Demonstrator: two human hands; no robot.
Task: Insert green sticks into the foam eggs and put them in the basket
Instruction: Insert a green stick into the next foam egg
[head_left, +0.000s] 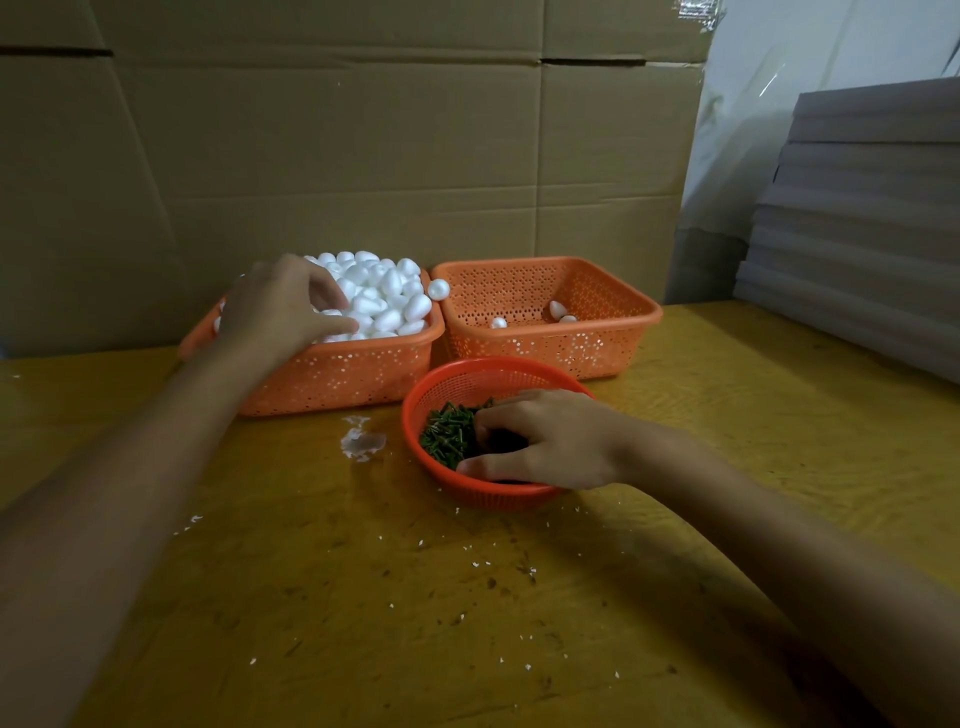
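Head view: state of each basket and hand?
Left basket, heaped with foam eggs.
Right basket, nearly empty: three eggs.
Round basket, part-filled with green sticks.
Loose egg, perched between the square baskets' rims.
Left hand, on the egg pile, grip unclear.
Right hand, fingers in the sticks, grip hidden.

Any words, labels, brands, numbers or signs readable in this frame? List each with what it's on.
None: no readable text in this view.
Cardboard boxes: plain brown faces, no print.
Orange basket holding foam eggs, second orange basket, red round basket holding green sticks: no labels.
Grey stacked boards: blank.
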